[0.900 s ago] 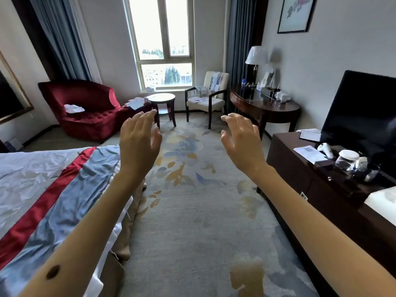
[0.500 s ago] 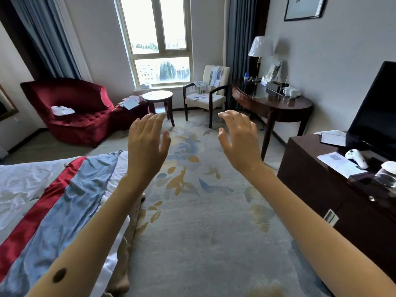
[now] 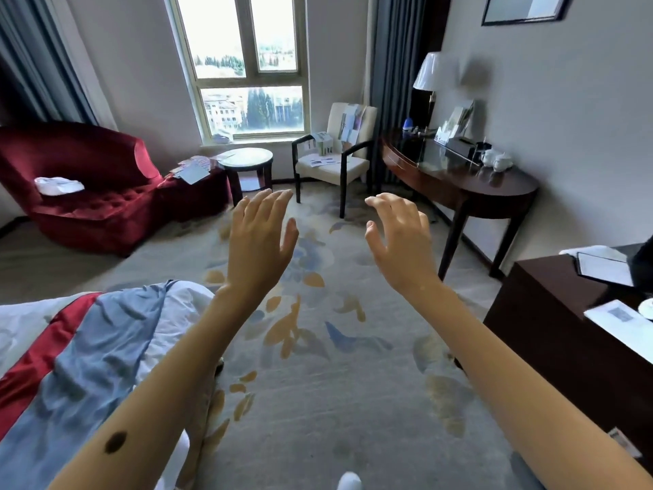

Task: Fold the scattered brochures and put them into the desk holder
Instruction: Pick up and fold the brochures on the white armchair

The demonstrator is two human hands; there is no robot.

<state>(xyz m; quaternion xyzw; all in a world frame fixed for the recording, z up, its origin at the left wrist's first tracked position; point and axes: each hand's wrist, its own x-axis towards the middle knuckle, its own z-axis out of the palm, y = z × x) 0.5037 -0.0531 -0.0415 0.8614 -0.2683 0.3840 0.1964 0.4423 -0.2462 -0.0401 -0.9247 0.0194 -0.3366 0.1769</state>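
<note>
left hand (image 3: 259,238): raised in air over the carpet, fingers spread, holding nothing
right hand (image 3: 401,238): raised beside the left, apart from it, fingers spread and slightly curled, holding nothing
brochures on chair (image 3: 327,150): several on the cream armchair (image 3: 335,168) by the window, some flat on the seat's front edge, one standing tented at the left armrest, more leaning on the backrest
brochures on ottoman (image 3: 192,169): loose pile on the red ottoman's right corner, just beside the round side table (image 3: 247,159)
surface (image 3: 459,171): dark half-round desk at right wall, with lamp (image 3: 429,72) at its back edge, upright leaflets (image 3: 457,120) near the back edge, dark box, white cups at the right edge; desk holder can't be made out clearly
bed (image 3: 88,348): lower left, red and blue runner across its foot corner
cabinet (image 3: 565,330): right edge, papers on its top
</note>
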